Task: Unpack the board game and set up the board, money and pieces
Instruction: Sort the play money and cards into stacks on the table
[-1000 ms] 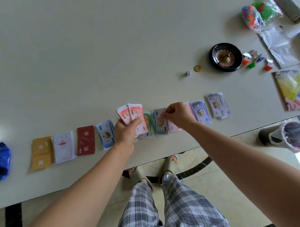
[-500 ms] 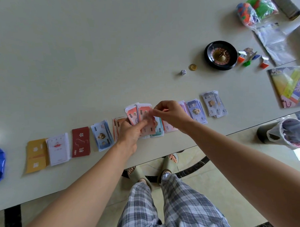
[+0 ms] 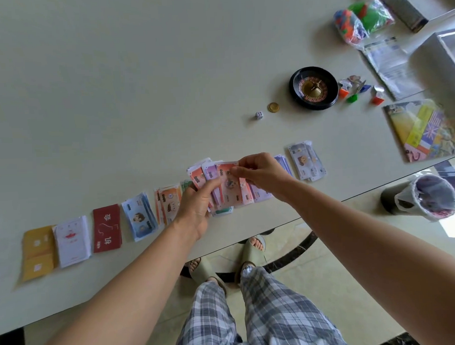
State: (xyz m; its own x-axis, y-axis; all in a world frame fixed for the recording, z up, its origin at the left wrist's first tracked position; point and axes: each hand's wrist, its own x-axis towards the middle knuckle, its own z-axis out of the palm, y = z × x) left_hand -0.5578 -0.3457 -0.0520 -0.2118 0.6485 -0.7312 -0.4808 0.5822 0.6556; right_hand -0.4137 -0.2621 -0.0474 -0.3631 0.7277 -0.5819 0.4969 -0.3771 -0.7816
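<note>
My left hand (image 3: 196, 203) holds a fanned bundle of play money notes (image 3: 208, 173) just above the table's near edge. My right hand (image 3: 260, 171) pinches the top pink note (image 3: 230, 185) of that fan. On the table lies a row of sorted stacks: yellow cards (image 3: 38, 252), white cards (image 3: 72, 241), red cards (image 3: 106, 227), blue notes (image 3: 139, 219), orange notes (image 3: 168, 202), and grey notes (image 3: 307, 160). A further pile under my hands is mostly hidden. The folded game board (image 3: 423, 130) lies at the right edge.
A black roulette wheel (image 3: 313, 88), a gold coin (image 3: 273, 107) and a white die (image 3: 258, 115) sit mid-table. Small coloured pieces (image 3: 352, 90), a bag of coloured pieces (image 3: 363, 20) and a clear plastic sleeve (image 3: 390, 66) are at the right. A bin (image 3: 423, 196) stands on the floor.
My right hand lifted from the table stacks back to the fan and now pinches its top pink note. An orange stack is now visible beside the blue notes.
</note>
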